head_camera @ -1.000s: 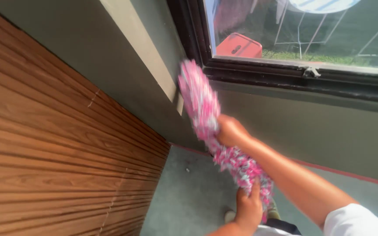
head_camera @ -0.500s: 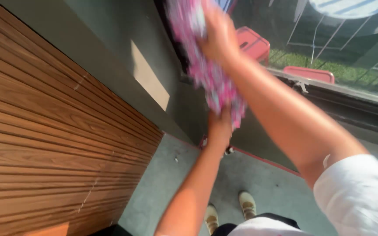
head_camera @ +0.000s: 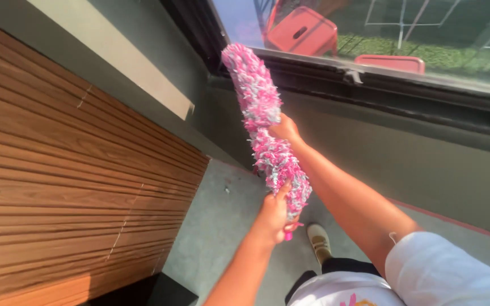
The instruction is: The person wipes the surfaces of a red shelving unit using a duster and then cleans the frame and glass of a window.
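You held a pink-and-white fluffy duster [head_camera: 263,122] in both hands below the window frame [head_camera: 370,85].

Your left hand [head_camera: 274,218] had its fingers [head_camera: 283,190] wrapped around the lower end, and your right hand [head_camera: 286,129] gripped the middle, fingers hidden behind the pile. A firm, even hold at both points would have kept the head straight along the dark frame, beside the slatted wood wall [head_camera: 58,187].

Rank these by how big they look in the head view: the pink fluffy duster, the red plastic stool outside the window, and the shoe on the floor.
1. Pink fluffy duster, clearly largest, though nearest the camera.
2. Red plastic stool, partly cut off by the frame.
3. Shoe, smallest, partly hidden.
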